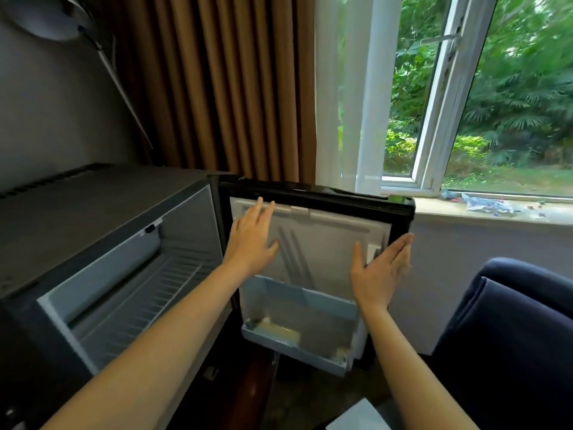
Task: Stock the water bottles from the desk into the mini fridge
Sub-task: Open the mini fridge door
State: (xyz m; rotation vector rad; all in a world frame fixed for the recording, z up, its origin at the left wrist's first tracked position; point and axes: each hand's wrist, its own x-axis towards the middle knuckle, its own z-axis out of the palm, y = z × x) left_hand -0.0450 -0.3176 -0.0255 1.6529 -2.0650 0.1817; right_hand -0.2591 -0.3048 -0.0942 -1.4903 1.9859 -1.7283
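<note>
**Both hands flat at the open fridge door**

At ten o'clock, a grey metal lamp shade (46, 17) is cut off by the frame's edge and blurred. Below it, from nine to seven o'clock, stands the dark grey box-shaped mini fridge (93, 212) with its cabinet open. A white wire shelf (148, 293) shows inside, and its deeper part is lost in shadow. A brown pleated curtain (223, 88) hangs at twelve o'clock.

At the centre, the black-framed fridge door (313, 246) stands swung open, its pale inner liner facing the camera. The left hand (252, 240) lies flat on the liner's upper left, its back showing, the fingers straight and close together and the thumb apart. At six o'clock the door carries a pale blue plastic door bin (297, 305). Something yellowish lies at its bottom, too blurred to name.

The right hand (378, 271) is held edge-on at the door's free side, palm turned left, fingers straight and pressed together and thumb raised. Motion blur hides whether it touches the frame.

A white-framed window (434, 119) stands open at two o'clock. Crumpled wrappers (486, 206) lie on its sill, too small to make out. At four o'clock a navy blue upholstered armchair (511, 336) is cut off by the frame.

Where the water bottles are cannot be told from this view.
</note>
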